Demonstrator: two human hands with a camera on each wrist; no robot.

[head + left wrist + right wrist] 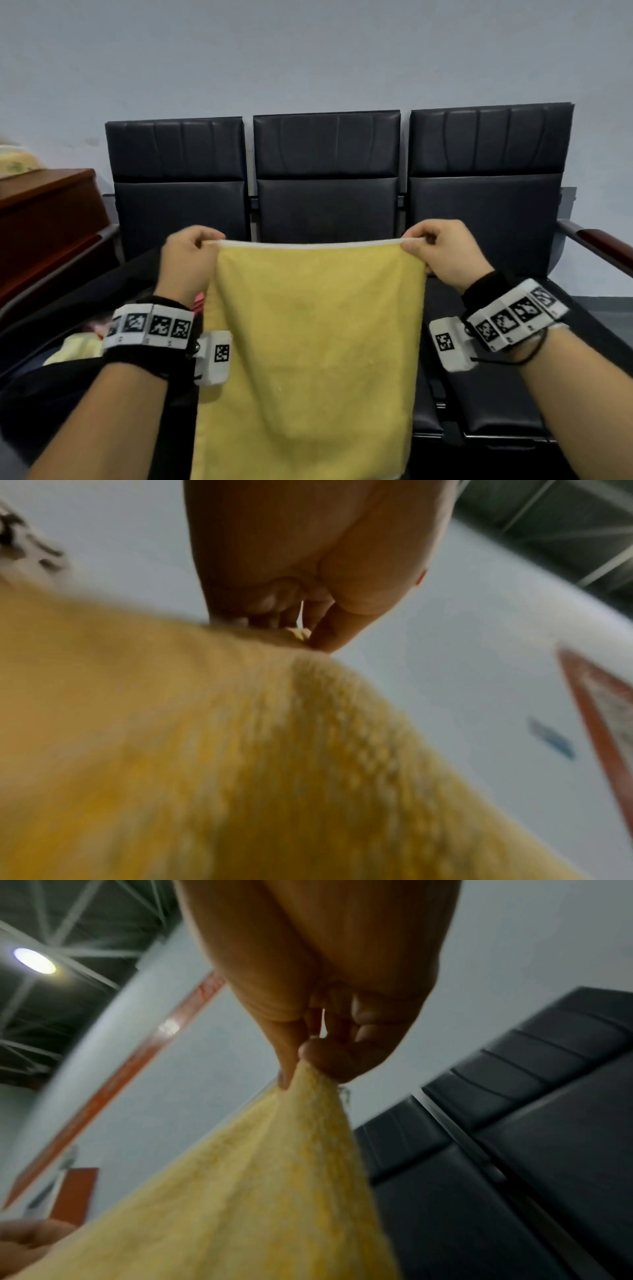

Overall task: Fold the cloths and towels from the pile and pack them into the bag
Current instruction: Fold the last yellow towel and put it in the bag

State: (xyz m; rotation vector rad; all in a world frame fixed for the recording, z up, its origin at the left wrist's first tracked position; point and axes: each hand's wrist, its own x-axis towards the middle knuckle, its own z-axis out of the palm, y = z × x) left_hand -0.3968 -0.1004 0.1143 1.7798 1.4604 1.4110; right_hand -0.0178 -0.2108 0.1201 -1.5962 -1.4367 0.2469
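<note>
Square yellow terry-cloth towel with a white top hem (315, 329) held up in the air over the black padded row of seats (325, 171). Left hand (190, 255) and right hand (442, 250) each pinch one top corner, fingers (329, 1058) clamped on cloth. Hem runs taut and level from one set of fingers to the other; the body hangs straight below, flat, nearly unwrinkled. Both hands equally near. Next fold likely means bringing the corners together.
</note>
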